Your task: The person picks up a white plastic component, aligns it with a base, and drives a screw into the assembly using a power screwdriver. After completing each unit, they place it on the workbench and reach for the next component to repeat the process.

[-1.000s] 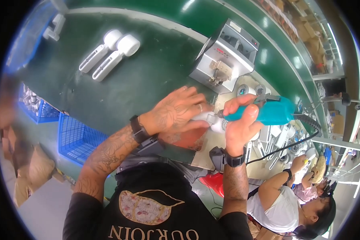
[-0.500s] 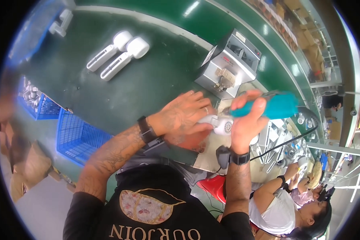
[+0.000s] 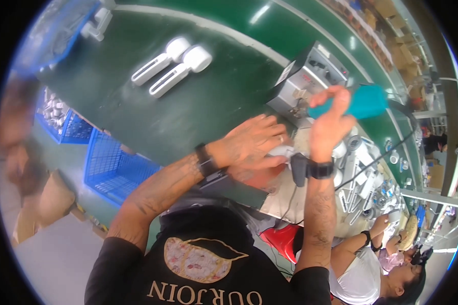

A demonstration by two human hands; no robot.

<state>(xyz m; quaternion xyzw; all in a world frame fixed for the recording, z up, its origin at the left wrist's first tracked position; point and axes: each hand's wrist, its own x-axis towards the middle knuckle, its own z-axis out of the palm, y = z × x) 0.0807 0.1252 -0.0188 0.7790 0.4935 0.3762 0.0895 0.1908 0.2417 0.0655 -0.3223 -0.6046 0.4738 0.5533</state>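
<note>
My left hand [image 3: 252,142] is closed on a small white plastic part [image 3: 281,151] at the table's near right edge. Fingers and my right wrist hide most of that part. My right hand [image 3: 332,122] is wrapped round a teal corded electric screwdriver [image 3: 369,100], held above and to the right of the left hand. The screwdriver's tip is hidden or blurred, so contact with the part cannot be seen. Two white plastic pieces [image 3: 196,60] with round heads and slotted handles lie side by side on the green table [image 3: 229,96], farther left.
A grey metal box-shaped machine [image 3: 305,76] stands behind my hands. Several white parts [image 3: 361,178] are heaped at right, with the black cord [image 3: 376,162] passing over. Blue crates [image 3: 114,173] stand at left. A co-worker in a white shirt [image 3: 359,277] sits at lower right.
My right hand has lifted the screwdriver up and away from the white part. The part's round grille end, visible before, is now hidden. The whole view has shifted slightly.
</note>
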